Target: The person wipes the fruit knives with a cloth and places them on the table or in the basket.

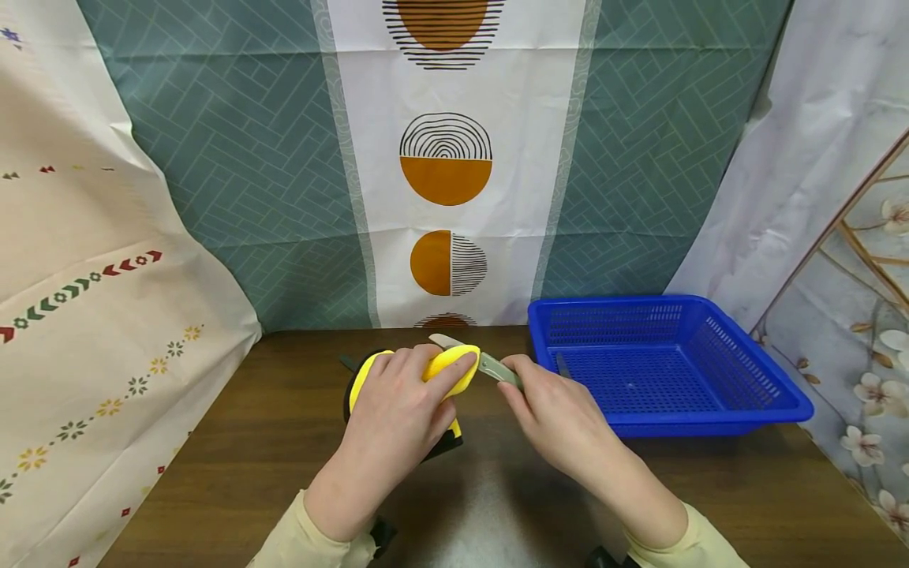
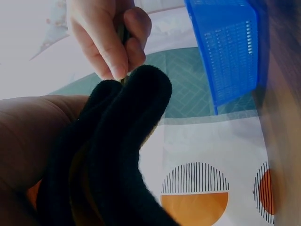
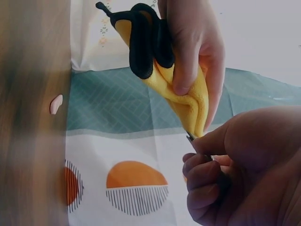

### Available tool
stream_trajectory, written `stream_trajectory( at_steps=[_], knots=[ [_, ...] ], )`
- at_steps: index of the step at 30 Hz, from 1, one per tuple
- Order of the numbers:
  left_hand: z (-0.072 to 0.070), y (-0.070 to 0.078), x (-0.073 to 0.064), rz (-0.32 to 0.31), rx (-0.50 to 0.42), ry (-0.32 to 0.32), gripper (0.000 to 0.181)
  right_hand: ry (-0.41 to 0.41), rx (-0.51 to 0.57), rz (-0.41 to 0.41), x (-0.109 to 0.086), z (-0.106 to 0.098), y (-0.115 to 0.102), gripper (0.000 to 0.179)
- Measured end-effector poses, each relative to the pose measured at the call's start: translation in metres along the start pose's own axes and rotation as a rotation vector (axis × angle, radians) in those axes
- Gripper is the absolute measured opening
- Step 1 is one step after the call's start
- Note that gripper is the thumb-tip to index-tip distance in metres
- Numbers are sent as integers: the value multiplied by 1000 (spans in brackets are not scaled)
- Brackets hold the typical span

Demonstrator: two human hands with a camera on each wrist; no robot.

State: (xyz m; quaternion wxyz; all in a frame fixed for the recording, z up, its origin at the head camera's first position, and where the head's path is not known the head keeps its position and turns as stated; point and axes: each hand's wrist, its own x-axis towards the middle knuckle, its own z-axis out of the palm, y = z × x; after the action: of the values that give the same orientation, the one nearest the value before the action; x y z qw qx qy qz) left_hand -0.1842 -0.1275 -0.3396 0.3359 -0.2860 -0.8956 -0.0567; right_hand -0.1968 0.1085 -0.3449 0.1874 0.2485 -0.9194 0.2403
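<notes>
Yellow microfibre with a black edging fills the left hand [image 1: 398, 410]: a folded cloth [image 1: 447, 371] is bunched in its curled fingers, thumb pressed over the top fold, and the cloth is wrapped round the blade of a small knife [image 1: 483, 363]. The blade's pale tip pokes out of the cloth on the far side. In the right wrist view the cloth [image 3: 188, 94] hangs pinched between thumb and fingers, with the black binding looped at its upper end.

The right hand [image 1: 561, 418] is closed round the knife's grey-green handle, fingers curled under it and thumb alongside, holding it level and pointing left into the cloth. The left wrist view shows those fingers [image 2: 108, 42] clamped on the dark handle just above the black rim of the cloth [image 2: 127, 141]. Both hands sit close together, almost touching, above the middle of the desk [image 1: 284, 442], toward its back edge, with pale cream sleeves [image 1: 298, 544] at the wrists.

Just right of the right hand, at the back right of the desk, stands a blue plastic basket [image 1: 746, 410] with perforated walls; a dark slim object lies near its left wall, too small to identify.

Behind the desk hang patterned sheets [image 1: 447, 173] in teal, white and orange.
</notes>
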Motion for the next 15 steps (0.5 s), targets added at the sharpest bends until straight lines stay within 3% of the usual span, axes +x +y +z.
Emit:
stream_trajectory(
  at_steps=[15],
  knots=[
    [0,-10,0,-14,8,41,55,5,11,-12,0,-2,1,22]
  ],
)
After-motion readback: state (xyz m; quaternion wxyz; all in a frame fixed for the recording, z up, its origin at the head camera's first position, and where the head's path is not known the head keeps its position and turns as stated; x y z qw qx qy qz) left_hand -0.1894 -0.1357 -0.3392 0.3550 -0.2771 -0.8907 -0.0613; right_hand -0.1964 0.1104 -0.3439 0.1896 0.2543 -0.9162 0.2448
